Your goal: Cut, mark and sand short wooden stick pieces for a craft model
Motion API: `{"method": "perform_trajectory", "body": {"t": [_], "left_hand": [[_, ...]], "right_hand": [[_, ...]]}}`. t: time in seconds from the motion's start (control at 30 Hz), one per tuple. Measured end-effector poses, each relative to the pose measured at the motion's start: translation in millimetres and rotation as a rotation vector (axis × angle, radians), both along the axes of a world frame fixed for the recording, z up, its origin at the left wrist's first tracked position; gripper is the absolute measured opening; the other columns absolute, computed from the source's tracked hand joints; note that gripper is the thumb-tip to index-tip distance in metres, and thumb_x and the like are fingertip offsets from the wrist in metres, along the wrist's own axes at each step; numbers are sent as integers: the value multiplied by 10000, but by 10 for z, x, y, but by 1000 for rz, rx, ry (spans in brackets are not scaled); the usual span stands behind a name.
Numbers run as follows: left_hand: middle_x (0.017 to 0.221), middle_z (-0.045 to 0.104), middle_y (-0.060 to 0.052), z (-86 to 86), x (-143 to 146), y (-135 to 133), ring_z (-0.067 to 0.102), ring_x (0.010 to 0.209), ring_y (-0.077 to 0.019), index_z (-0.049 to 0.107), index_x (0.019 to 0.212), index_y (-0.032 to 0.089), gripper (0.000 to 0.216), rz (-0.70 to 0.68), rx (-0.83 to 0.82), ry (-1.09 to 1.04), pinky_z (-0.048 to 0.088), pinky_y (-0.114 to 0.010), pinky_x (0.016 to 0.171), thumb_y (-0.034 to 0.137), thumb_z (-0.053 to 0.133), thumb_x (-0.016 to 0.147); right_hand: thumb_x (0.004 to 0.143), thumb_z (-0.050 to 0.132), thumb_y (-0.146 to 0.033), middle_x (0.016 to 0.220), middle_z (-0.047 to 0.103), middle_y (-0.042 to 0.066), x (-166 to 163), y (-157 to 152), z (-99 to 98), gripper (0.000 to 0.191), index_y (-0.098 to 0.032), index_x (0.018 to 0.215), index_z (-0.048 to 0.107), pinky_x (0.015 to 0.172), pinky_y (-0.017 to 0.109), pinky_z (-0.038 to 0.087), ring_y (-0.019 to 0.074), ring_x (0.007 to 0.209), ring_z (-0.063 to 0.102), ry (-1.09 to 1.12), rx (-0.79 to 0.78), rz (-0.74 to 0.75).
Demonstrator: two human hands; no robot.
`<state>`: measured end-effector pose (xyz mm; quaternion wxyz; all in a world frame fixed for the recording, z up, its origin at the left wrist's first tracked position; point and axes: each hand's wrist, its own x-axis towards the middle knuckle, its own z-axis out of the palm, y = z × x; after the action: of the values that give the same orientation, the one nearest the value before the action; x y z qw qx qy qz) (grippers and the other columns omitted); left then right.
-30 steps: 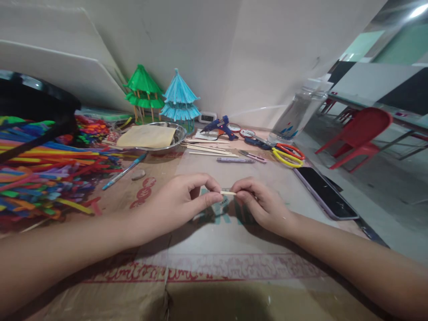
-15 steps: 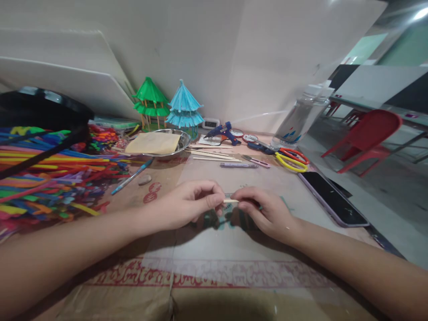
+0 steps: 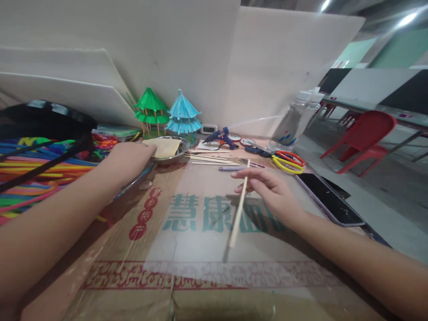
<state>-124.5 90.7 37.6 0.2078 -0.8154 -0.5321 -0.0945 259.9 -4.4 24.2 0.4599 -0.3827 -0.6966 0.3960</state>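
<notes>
In my right hand (image 3: 267, 187) is a thin pale wooden stick (image 3: 239, 214), pinched near its upper part between thumb and fingers. The stick slants down toward me over the printed cardboard (image 3: 194, 249). My left hand (image 3: 133, 156) reaches to the left edge of a folded yellowish sheet (image 3: 166, 147), which lies across a shiny metal bowl (image 3: 183, 146). The back of that hand hides most of its fingers, so I cannot see whether they grip the sheet. A blue pen (image 3: 135, 179) and a small stone-like piece (image 3: 146, 184) lie just below the left wrist.
Colourful pipe cleaners (image 3: 36, 176) crowd the left side under a black bag (image 3: 47, 122). Behind stand a green paper pavilion (image 3: 150, 107) and a blue one (image 3: 182, 109), then a glue gun (image 3: 222, 137). Scissors (image 3: 288, 164), a phone (image 3: 329, 198) and a bottle (image 3: 294, 120) are at right.
Both hands were together at the middle, holding a small stick between them. My left hand has left it and moved to the bowl; my right hand keeps the stick, now tilted lengthwise.
</notes>
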Motion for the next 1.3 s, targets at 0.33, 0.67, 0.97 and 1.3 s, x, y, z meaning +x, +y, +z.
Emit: {"method": "perform_trajectory", "body": {"t": [0.33, 0.67, 0.97, 1.3], "left_hand": [[604, 633, -99, 356, 339, -404, 720, 845, -260, 733, 1023, 170, 490, 5, 169, -14, 429, -389, 652, 389, 297, 980], [1238, 736, -186, -144, 1325, -1496, 731, 861, -263, 658, 1283, 81, 506, -546, 52, 300, 569, -357, 607, 4, 463, 823], [937, 704, -43, -153, 1339, -1268, 643, 821, -229, 694, 951, 214, 212, -752, -270, -109, 502, -374, 723, 353, 547, 1012], [1286, 661, -44, -363, 1356, -1067, 606, 1078, -206, 631, 1199, 236, 237, -849, -426, -231, 452, -353, 925, 363, 535, 1022]], "right_hand": [[963, 581, -573, 670, 667, -20, -27, 58, -158, 362, -211, 957, 559, 588, 275, 496, 131, 589, 591, 85, -44, -32], [897, 609, -685, 589, 508, -50, 128, 314, -110, 499, -190, 849, 652, 471, 236, 349, 96, 492, 439, 233, 34, -309], [976, 611, -396, 707, 636, -5, -24, -162, 20, 241, -198, 839, 607, 586, 236, 450, 128, 621, 594, -321, 211, 214], [1020, 565, -302, 775, 719, 24, 36, -70, 41, 211, -171, 875, 642, 660, 235, 467, 140, 688, 660, -571, 221, 410]]}}
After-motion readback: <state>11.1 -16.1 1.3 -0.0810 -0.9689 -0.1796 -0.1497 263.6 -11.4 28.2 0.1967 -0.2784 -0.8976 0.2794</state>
